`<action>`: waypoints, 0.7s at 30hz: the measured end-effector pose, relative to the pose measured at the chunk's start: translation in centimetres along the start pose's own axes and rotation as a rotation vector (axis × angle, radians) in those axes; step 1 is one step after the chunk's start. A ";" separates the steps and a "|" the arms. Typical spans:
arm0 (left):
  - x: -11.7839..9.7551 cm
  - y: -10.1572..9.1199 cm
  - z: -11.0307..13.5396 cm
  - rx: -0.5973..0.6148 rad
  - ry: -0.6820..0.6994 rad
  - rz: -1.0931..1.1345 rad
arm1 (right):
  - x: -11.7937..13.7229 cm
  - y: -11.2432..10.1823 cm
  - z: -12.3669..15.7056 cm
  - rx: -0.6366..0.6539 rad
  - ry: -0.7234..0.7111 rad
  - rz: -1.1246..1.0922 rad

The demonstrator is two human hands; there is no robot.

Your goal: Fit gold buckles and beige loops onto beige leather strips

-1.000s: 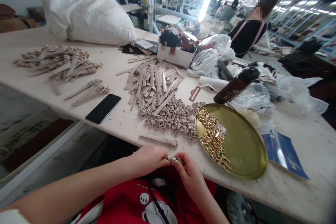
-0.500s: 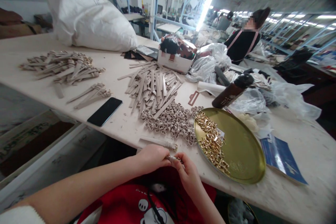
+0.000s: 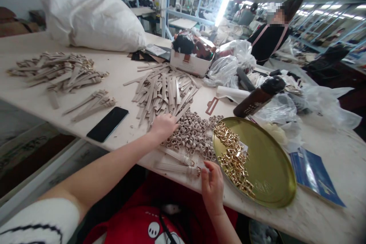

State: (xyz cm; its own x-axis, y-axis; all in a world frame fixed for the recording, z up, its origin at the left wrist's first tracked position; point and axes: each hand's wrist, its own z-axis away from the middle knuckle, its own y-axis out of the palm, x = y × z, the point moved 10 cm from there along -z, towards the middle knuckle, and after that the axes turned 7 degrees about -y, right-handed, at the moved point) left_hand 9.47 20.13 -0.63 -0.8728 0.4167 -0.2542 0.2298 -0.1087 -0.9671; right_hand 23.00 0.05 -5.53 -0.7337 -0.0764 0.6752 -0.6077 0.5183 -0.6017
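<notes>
My left hand point(image 3: 164, 126) reaches forward, its fingers curled over the near end of the heap of beige straps point(image 3: 162, 91), beside the pile of small beige loops point(image 3: 193, 135); what it grips is hidden. My right hand point(image 3: 213, 183) rests at the table's near edge, fingertips at the buckle end of a finished strap point(image 3: 178, 168) lying on the table. A second finished strap point(image 3: 178, 156) lies just behind it. The round gold tray point(image 3: 271, 175) with several gold buckles point(image 3: 233, 158) sits right of my right hand.
A black phone point(image 3: 107, 124) lies at the left. Finished straps are heaped at far left point(image 3: 57, 70). A big white sack point(image 3: 85, 11), a white box point(image 3: 190, 65), plastic bags point(image 3: 231, 65), a dark bottle point(image 3: 259, 97) and a blue booklet point(image 3: 314, 177) lie around. Another person point(image 3: 270, 34) works at the back.
Both hands held a strap together at my lap. Now that strap lies on the table edge, my left hand has reached to the strap heap and my right hand stays by the laid strap.
</notes>
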 end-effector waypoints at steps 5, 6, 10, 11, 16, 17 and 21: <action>0.6 0.7 -3.5 0.019 -0.082 0.022 | 0.1 -0.6 -0.2 -0.045 0.013 -0.039; 0.6 0.4 -3.5 0.011 -0.086 0.035 | 0.3 -0.6 -0.3 -0.046 -0.006 -0.037; 0.6 -1.9 -1.5 -0.035 -0.100 0.093 | 0.6 -0.6 -0.1 -0.062 -0.028 -0.041; 0.4 -2.5 -0.5 -0.035 -0.089 0.118 | 0.3 -0.8 -0.1 -0.079 0.001 -0.058; -2.3 0.6 9.1 0.467 0.040 0.746 | -1.1 -1.7 0.8 -0.208 0.287 -0.384; -2.5 2.0 11.5 0.603 -0.012 0.881 | -1.0 -1.7 0.9 -0.211 0.337 -0.476; -2.7 5.9 18.5 0.908 -0.303 1.175 | 0.8 -0.4 1.5 -0.098 0.466 -0.659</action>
State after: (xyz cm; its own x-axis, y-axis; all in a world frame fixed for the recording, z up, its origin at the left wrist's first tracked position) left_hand 5.26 1.69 -5.64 -0.4675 -0.4837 -0.7400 0.6009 -0.7878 0.1354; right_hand 22.15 -1.49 -5.39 -0.0193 -0.0400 0.9990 -0.8254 0.5644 0.0067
